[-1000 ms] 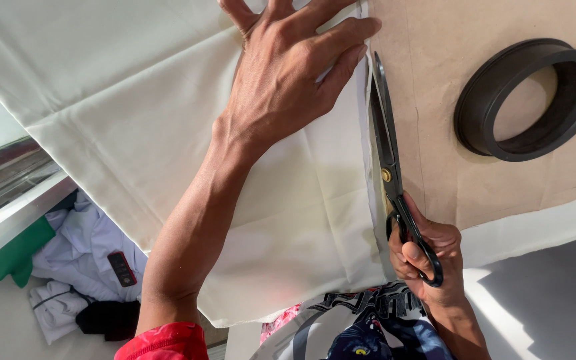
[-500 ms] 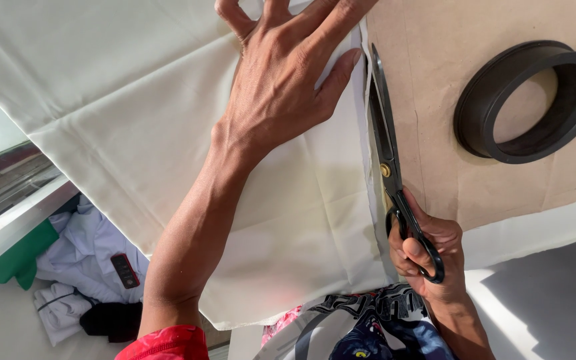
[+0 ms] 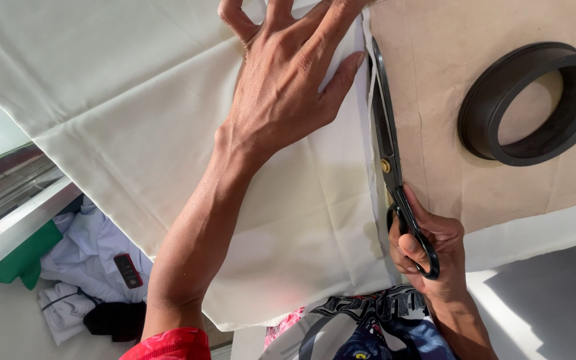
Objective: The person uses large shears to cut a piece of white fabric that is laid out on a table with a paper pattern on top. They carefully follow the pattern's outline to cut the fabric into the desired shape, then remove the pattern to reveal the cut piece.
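Low on the left, below the worktop edge, a heap of white and green garments; above it, cream fabric spread over the worktop. At centre, left hand pressed flat on the fabric, fingers splayed, clasping nothing, just beside the long black scissors lying along the fabric's edge against brown pattern paper. Right hand closed through the scissor handles; further right, black ring resting on the paper.

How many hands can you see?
2. The left hand lies flat on the cream cloth at the top. The right hand is lower right, holding the black scissors by the handles.
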